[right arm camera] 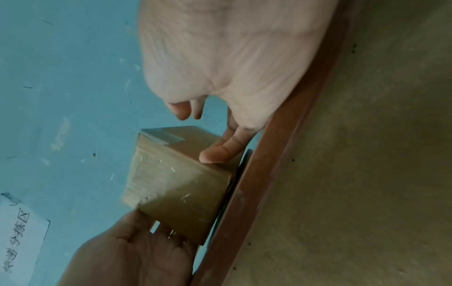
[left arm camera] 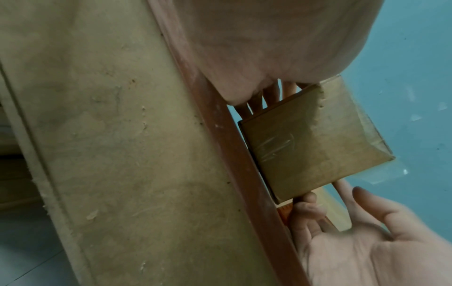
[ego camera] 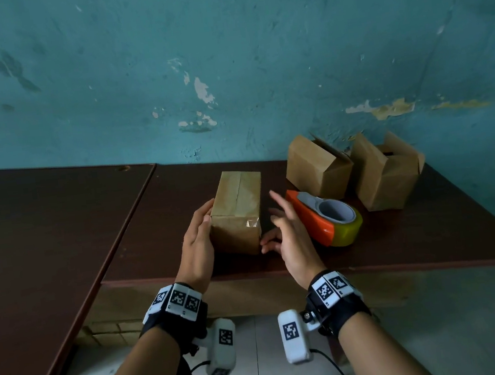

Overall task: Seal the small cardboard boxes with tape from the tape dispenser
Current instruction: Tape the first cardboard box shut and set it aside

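Left hand [ego camera: 198, 243] flat against taped box [ego camera: 238, 211] near table's [ego camera: 156, 217] front edge, right hand [ego camera: 289, 235] spread beside it, fingertips brushing, orange tape dispenser [ego camera: 326, 216] just right, two open boxes [ego camera: 318, 166] behind, peeling teal wall [ego camera: 223, 50].

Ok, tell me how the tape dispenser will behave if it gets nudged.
The tape dispenser lies on its flat side, so it will probably slide rather than roll. Its glossy plastic shell looks stiff and may be slippery. It sits apart from the right hand, beside the taped box.
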`<action>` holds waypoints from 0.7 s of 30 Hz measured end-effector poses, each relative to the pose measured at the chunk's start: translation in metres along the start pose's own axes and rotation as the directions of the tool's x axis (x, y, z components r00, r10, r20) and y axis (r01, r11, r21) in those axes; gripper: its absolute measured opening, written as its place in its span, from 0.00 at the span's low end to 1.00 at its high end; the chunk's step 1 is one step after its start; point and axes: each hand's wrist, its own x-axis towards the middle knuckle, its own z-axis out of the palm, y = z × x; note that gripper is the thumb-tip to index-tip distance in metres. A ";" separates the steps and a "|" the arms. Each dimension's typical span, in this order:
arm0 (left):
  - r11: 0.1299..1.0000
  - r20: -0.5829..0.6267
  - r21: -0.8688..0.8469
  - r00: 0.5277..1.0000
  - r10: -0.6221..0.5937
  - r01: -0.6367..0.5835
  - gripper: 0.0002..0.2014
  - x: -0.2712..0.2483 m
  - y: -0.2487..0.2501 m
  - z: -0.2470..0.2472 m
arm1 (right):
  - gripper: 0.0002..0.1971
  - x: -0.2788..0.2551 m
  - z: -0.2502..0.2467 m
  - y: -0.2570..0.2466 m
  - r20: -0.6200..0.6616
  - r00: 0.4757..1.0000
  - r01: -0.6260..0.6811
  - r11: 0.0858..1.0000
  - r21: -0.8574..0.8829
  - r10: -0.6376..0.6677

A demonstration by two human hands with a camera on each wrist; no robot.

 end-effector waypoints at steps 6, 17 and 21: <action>0.997 0.079 -0.069 0.997 -0.026 0.032 0.24 -0.001 0.001 -0.002 | 0.33 0.000 -0.002 0.003 0.092 0.995 0.033 0.997 -0.073 -0.026; 0.990 0.130 -0.125 0.990 -0.055 0.071 0.29 -0.005 0.005 -0.002 | 0.34 -0.003 -0.003 0.002 0.113 0.990 0.095 0.991 -0.090 -0.085; 0.989 0.141 -0.125 0.988 -0.067 0.085 0.29 -0.005 0.009 -0.003 | 0.33 -0.005 -0.003 0.001 0.121 0.989 0.094 0.992 -0.086 -0.083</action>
